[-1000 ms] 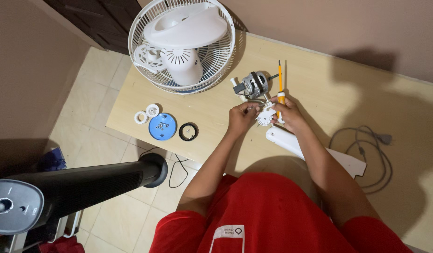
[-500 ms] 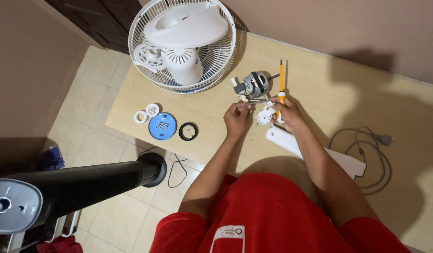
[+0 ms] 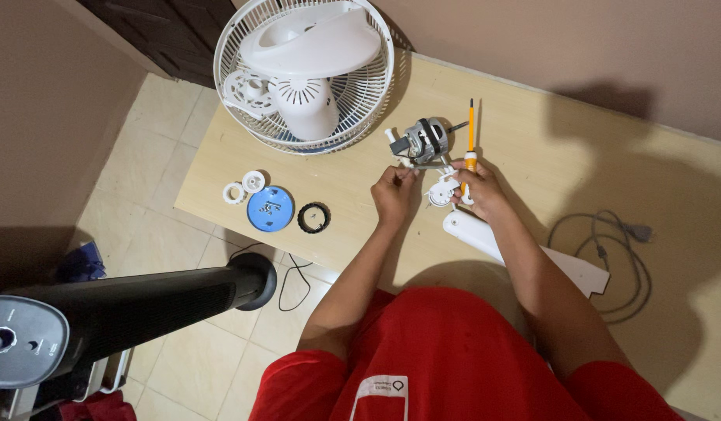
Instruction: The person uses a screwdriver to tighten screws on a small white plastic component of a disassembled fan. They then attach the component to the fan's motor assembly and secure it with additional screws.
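One fan motor (image 3: 423,140) just beyond two hands, left (image 3: 395,193) pinching its bracket, right (image 3: 477,187) gripping one orange screwdriver (image 3: 470,136).

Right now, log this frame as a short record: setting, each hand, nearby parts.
setting: tan table by a wall, tiled floor beside it
left hand: fingers at a small piece just below the fan motor
right hand: grips an orange-handled screwdriver, touching a small white part
nearby: white fan grille with housing, blue disc, black ring, white rings, white cover, grey cable
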